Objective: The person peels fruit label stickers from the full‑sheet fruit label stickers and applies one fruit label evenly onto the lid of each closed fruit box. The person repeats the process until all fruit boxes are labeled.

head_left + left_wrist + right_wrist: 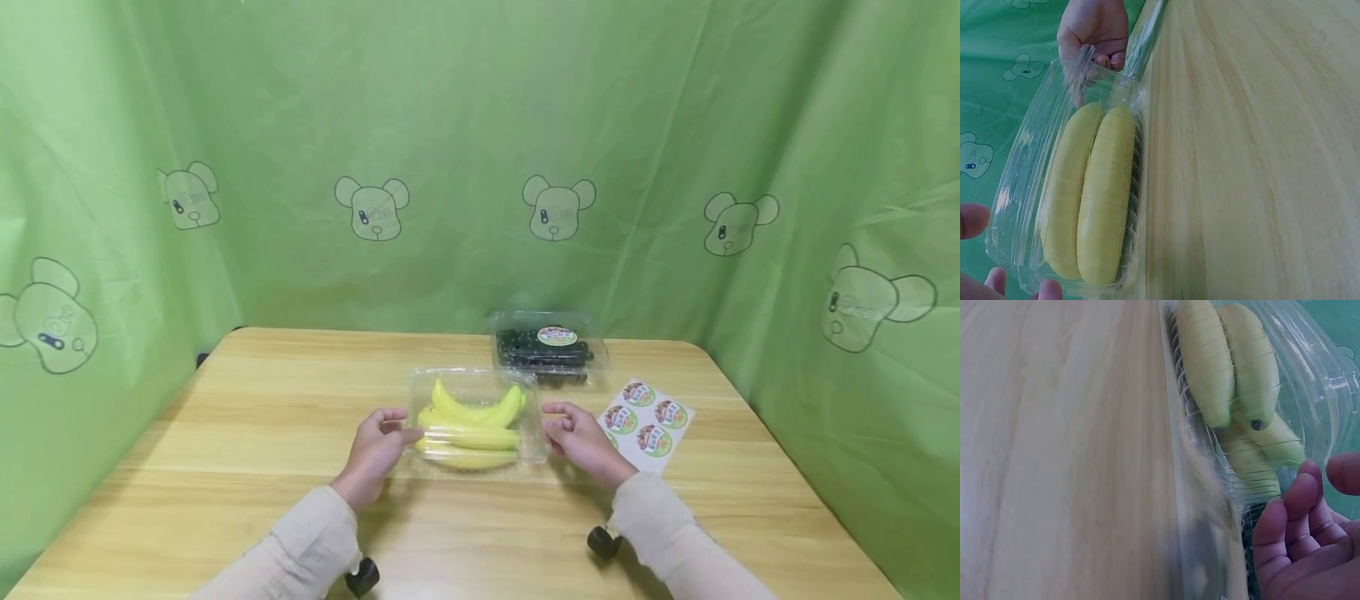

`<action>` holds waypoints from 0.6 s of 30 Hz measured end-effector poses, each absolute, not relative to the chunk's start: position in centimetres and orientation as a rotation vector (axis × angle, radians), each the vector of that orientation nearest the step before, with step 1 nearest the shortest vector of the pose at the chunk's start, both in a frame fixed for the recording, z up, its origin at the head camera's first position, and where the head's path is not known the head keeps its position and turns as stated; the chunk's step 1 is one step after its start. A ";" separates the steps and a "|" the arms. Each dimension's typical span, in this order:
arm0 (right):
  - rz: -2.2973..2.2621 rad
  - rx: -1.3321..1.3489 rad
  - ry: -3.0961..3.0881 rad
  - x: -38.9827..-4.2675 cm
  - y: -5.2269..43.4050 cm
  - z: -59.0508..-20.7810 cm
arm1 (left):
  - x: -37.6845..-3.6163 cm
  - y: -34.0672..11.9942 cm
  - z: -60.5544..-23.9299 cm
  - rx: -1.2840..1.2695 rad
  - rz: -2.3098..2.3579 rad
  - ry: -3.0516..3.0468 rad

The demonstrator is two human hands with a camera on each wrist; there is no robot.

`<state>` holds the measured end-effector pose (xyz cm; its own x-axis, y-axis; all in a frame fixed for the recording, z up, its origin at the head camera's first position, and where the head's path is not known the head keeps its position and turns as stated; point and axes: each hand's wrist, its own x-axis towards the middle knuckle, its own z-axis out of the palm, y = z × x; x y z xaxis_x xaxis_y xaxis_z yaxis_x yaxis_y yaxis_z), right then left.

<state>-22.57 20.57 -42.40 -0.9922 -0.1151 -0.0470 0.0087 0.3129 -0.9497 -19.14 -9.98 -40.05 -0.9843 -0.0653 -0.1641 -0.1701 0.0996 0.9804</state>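
We see a clear plastic clamshell box [474, 417] of bananas [471, 421] on the wooden surface [262, 417]; our left hand [375, 450] and right hand [581, 442] hold its ends with curled fingers. Behind it sits a blueberry box [547, 346]; to its right, a sticker sheet [648, 421].

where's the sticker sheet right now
In the head view the sticker sheet lies flat on the table, right of the right hand and in front of the dark-fruit box.
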 end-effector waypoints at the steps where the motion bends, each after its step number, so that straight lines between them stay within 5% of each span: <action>1: -1.779 -0.101 2.456 -22.6 20.6 -42.4 | -19.1 -10.0 -40.1 -0.242 2.044 2.267; 18: -1.714 -0.090 2.530 -22.5 21.1 -42.5 | -19.1 -10.0 -40.0 -0.225 2.029 2.273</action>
<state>-22.53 21.06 -42.52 -0.9947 -0.0960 -0.0366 -0.0016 0.3707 -0.9287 -19.06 -10.03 -40.04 -0.9855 -0.0521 -0.1617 -0.1666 0.1086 0.9800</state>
